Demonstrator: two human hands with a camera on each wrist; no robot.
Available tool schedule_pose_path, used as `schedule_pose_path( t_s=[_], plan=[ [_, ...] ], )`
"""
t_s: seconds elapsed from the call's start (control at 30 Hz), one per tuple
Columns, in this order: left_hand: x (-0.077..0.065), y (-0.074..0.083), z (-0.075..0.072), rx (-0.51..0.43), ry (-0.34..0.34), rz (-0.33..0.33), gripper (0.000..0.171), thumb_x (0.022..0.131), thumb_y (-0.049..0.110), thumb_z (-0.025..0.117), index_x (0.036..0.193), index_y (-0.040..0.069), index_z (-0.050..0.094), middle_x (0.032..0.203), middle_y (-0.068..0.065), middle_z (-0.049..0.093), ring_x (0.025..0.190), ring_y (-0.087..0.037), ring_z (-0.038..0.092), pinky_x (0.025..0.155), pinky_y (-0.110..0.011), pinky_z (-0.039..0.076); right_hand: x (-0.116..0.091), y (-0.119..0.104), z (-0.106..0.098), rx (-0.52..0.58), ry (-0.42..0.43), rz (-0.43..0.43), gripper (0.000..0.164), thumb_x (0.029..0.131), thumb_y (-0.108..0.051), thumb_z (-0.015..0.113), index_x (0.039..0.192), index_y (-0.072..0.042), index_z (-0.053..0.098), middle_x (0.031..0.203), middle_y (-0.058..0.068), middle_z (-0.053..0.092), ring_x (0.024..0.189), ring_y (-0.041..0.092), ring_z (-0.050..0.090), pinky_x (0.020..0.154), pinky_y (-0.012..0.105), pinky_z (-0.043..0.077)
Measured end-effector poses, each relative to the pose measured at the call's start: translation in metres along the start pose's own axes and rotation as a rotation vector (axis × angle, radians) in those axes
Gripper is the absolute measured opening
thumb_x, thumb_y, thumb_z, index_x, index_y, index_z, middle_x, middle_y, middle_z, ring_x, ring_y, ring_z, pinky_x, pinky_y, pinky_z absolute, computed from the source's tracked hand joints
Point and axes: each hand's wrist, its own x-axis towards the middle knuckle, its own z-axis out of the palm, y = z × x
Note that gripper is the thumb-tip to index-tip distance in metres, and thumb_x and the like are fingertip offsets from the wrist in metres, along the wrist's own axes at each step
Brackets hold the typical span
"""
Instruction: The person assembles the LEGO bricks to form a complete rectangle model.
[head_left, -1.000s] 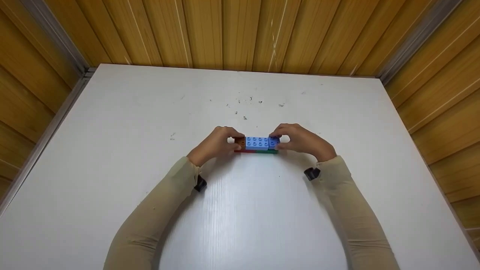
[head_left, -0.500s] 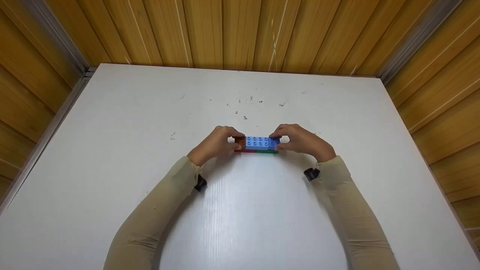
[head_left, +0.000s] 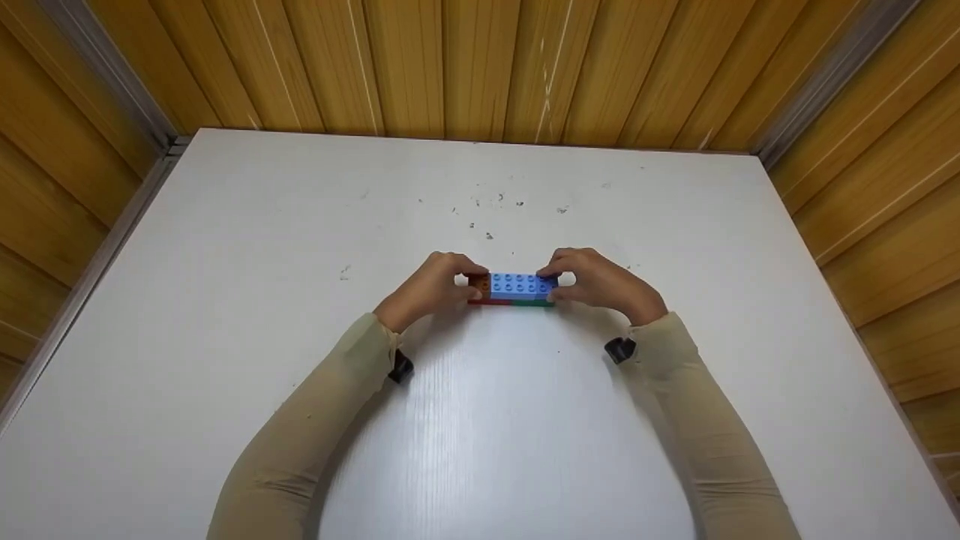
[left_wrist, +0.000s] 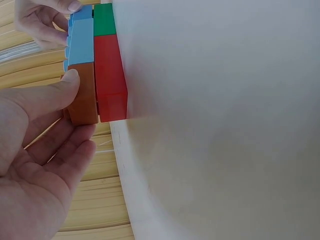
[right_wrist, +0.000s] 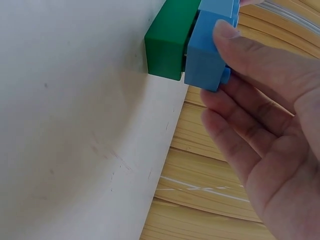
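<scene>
A two-layer row of toy building bricks stands on the white table. Its lower layer is a red brick (left_wrist: 111, 75) on the left and a green brick (right_wrist: 167, 42) on the right. On top sit a brown brick (left_wrist: 83, 97), a light blue brick (head_left: 514, 286) in the middle and a darker blue brick (right_wrist: 204, 57) at the right end. My left hand (head_left: 431, 286) pinches the brown brick between thumb and fingers. At the other end, the blue brick is pinched by my right hand (head_left: 606, 286). Narrow gaps show between the layers in both wrist views.
The white table (head_left: 480, 420) spreads around the bricks, with small dark marks on its far half. Yellow wood-look panels (head_left: 480, 67) stand behind it and at both sides. A black wrist strap part (head_left: 401, 368) hangs by the left sleeve, another by the right.
My right hand has shifted very slightly left, and the seam between the light blue and blue bricks looks narrower. The left hand keeps its pinch on the brown brick.
</scene>
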Motion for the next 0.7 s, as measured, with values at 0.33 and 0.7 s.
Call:
schedule_pose_path(
  t_s=[0.33, 0.7],
  plan=[
    [0.0014, 0.0024, -0.0003, 0.005, 0.000, -0.001, 0.037, 0.084, 0.006, 0.072, 0.120, 0.002, 0.067, 0.117, -0.011, 0.069, 0.110, -0.022, 0.063, 0.103, -0.039, 0.042, 0.0009, -0.0026, -0.0023, -0.024, -0.002, 0.011, 0.039, 0.080, -0.007, 0.076, 0.119, -0.002, 0.068, 0.106, 0.011, 0.066, 0.101, 0.027, 0.060, 0.094, 0.045, 0.049],
    [0.0000, 0.0012, 0.0007, -0.029, -0.003, -0.036, 0.039, 0.084, 0.006, 0.072, 0.122, 0.001, 0.065, 0.121, -0.011, 0.067, 0.113, -0.023, 0.062, 0.101, -0.038, 0.046, 0.0061, 0.0005, 0.0013, 0.015, 0.017, 0.029, 0.037, 0.079, -0.008, 0.078, 0.114, -0.002, 0.070, 0.106, 0.012, 0.069, 0.104, 0.027, 0.063, 0.095, 0.044, 0.049]
  ],
)
